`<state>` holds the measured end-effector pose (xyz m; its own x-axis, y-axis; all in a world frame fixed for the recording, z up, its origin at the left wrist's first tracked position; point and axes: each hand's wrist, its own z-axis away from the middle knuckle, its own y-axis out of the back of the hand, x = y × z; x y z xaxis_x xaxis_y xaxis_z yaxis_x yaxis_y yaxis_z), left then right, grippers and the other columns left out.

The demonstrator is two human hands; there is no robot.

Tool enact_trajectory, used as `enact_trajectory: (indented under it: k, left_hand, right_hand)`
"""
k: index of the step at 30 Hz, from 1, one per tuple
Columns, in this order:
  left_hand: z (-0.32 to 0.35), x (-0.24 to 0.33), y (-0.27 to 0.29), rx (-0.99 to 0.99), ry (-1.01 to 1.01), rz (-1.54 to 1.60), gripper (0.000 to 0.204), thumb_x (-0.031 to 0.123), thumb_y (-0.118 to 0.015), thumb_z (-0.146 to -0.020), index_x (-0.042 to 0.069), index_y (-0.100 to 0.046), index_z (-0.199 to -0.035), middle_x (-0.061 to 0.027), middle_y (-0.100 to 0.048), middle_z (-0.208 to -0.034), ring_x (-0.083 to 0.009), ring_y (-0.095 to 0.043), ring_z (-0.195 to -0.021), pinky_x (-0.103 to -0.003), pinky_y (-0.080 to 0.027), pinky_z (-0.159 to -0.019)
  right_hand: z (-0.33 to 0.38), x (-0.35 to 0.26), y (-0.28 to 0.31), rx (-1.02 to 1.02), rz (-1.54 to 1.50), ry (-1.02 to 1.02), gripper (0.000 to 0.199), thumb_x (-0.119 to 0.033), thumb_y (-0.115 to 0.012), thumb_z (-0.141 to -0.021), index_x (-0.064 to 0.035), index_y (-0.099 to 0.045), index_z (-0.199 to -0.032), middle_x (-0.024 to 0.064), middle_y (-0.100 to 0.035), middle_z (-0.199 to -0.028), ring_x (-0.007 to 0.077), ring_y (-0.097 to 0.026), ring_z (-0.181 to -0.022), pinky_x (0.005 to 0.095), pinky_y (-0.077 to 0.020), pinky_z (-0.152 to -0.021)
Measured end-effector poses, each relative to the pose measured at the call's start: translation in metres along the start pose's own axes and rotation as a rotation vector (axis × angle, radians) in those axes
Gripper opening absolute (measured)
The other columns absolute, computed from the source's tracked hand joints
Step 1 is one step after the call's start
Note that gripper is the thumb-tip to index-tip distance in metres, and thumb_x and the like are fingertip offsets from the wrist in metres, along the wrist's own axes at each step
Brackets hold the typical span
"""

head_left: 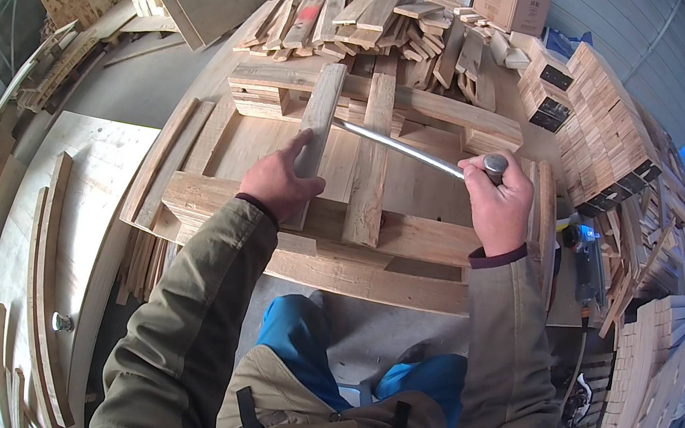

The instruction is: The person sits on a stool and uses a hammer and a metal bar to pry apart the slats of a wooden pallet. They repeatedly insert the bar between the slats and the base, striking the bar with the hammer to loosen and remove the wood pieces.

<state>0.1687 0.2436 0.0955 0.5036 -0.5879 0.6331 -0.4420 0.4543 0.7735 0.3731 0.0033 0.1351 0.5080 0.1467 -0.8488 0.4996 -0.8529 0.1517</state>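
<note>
right now, our left hand (pixel 279 183) lies on a pale wooden slat (pixel 322 110) left of centre in the frame, its index finger and thumb spread apart on the wood. our right hand (pixel 499 207), right of centre, has its fingers closed around a shiny metal bar (pixel 417 153), which crosses over a second slat (pixel 368 187) mid-frame and ends just beside the first one's right edge. a rounded grey knob (pixel 495 162) shows at that fist, though we can't quite make out what kind of tool it is. both slats lie across an upper rail (pixel 461 114) and a lower rail (pixel 431 232). at the top of the frame we see a heap of loose boards (pixel 369 12); at upper right, stacked wooden blocks (pixel 606 123); at left, long thin strips (pixel 48 300) on a pale panel (pixel 108 164).
</note>
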Motion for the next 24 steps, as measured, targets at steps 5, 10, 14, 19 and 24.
enact_trajectory:
  k: [5, 10, 14, 19, 24]
  left_hand:
    - [0.001, 0.0, 0.0, -0.02, 0.035, 0.024, 0.087, 0.034, -0.076, -0.077, 0.016, -0.048, -0.157, -0.0277, -0.071, -0.124, -0.0401, -0.069, -0.117, -0.043, -0.053, -0.102]
    - [-0.002, -0.005, 0.0, 0.033, -0.057, 0.215, 0.088, 0.031, -0.076, -0.076, 0.007, -0.05, -0.155, -0.0275, -0.071, -0.127, -0.0372, -0.07, -0.117, -0.04, -0.052, -0.103]
    - [-0.003, -0.008, -0.003, 0.035, -0.076, 0.173, 0.088, 0.032, -0.076, -0.075, 0.004, -0.05, -0.154, -0.028, -0.07, -0.129, -0.0372, -0.069, -0.118, -0.04, -0.052, -0.103]
    - [-0.002, -0.009, -0.001, 0.02, -0.045, 0.14, 0.088, 0.035, -0.077, -0.076, 0.009, -0.049, -0.156, -0.0268, -0.069, -0.132, -0.0398, -0.067, -0.122, -0.042, -0.052, -0.105]
    - [-0.004, -0.012, -0.002, 0.028, -0.063, 0.131, 0.088, 0.036, -0.077, -0.077, 0.01, -0.049, -0.156, -0.0269, -0.069, -0.13, -0.0403, -0.067, -0.121, -0.042, -0.052, -0.105]
  right_hand:
    - [0.001, -0.001, 0.006, -0.041, 0.05, 0.042, 0.009, 0.004, -0.066, -0.092, -0.0005, -0.062, -0.086, 0.0009, -0.069, -0.08, 0.0035, -0.055, -0.065, 0.024, -0.0451, -0.058]
    - [0.016, 0.024, 0.008, 0.14, -0.184, -0.28, 0.01, 0.003, -0.066, -0.092, -0.0029, -0.063, -0.086, 0.0024, -0.07, -0.081, 0.0044, -0.053, -0.058, 0.0238, -0.0431, -0.05]
    - [0.024, 0.041, 0.004, 0.173, -0.257, -0.289, 0.012, 0.002, -0.067, -0.093, -0.0052, -0.063, -0.085, 0.0022, -0.069, -0.081, 0.0048, -0.052, -0.055, 0.0233, -0.0413, -0.045]
    - [0.025, 0.042, 0.002, 0.17, -0.235, -0.27, 0.013, 0.002, -0.069, -0.093, -0.0057, -0.062, -0.085, -0.0001, -0.066, -0.078, 0.0038, -0.052, -0.055, 0.0231, -0.0404, -0.045]
    - [0.018, 0.025, -0.001, 0.204, -0.149, -0.259, 0.014, 0.002, -0.069, -0.093, -0.005, -0.061, -0.085, -0.0028, -0.063, -0.076, 0.0034, -0.05, -0.056, 0.0232, -0.0399, -0.048]
